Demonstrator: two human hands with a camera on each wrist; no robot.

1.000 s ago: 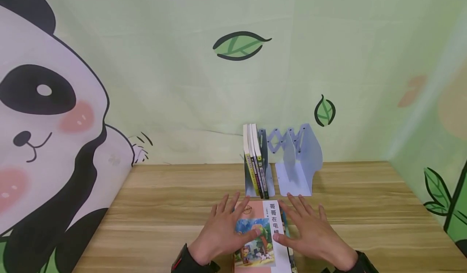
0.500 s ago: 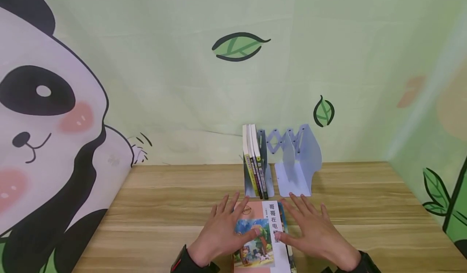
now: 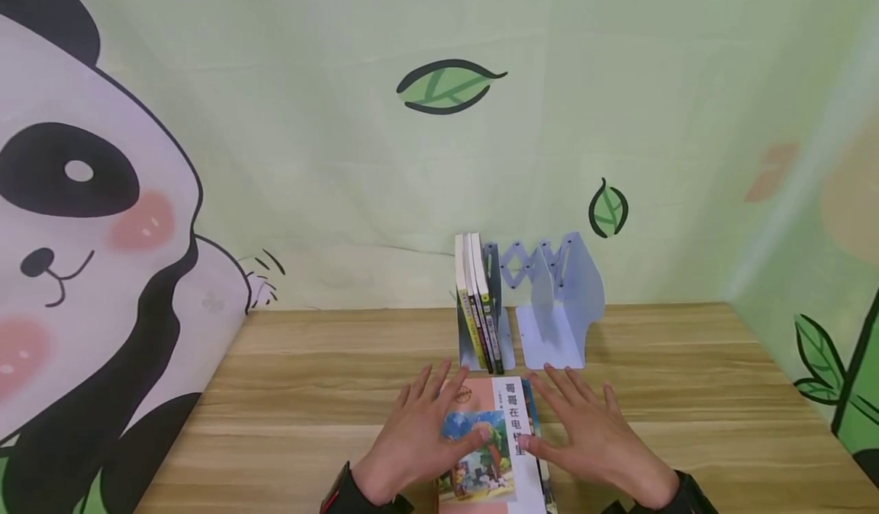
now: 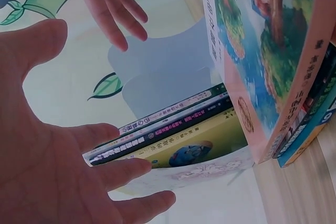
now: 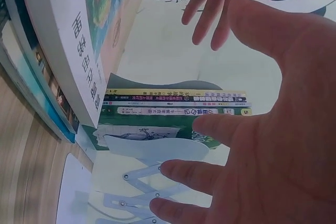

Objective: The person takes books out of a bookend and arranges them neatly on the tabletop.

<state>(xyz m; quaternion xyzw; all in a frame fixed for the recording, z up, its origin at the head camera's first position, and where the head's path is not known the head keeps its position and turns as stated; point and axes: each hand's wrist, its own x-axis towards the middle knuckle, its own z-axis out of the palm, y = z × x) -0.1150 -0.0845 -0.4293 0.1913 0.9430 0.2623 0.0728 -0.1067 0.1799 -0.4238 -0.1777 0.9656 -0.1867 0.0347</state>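
Note:
A stack of books lies flat at the front of the table, its top book (image 3: 478, 464) pink and white with a painted picture. My left hand (image 3: 419, 438) is spread over the stack's left side, fingers straight. Over the right side hovers my right hand (image 3: 590, 438), fingers also splayed. Both wrist views show a gap between each palm and the books; neither hand holds anything. Below the top book, other books (image 4: 310, 124) show their edges in the left wrist view. Behind the stack, several thin books (image 3: 475, 300) stand upright in the left part of a pale expandable bookend rack (image 3: 552, 338).
The wooden table (image 3: 330, 392) runs back to a green cloth backdrop (image 3: 330, 155) printed with a panda and leaves. The rack's right-hand plate (image 3: 584, 285) stands near the backdrop, joined by a folding lattice (image 3: 518, 264).
My right hand has shifted slightly right, its thumb away from the white cover strip. The left hand stays about where it was. Books and rack have not moved.

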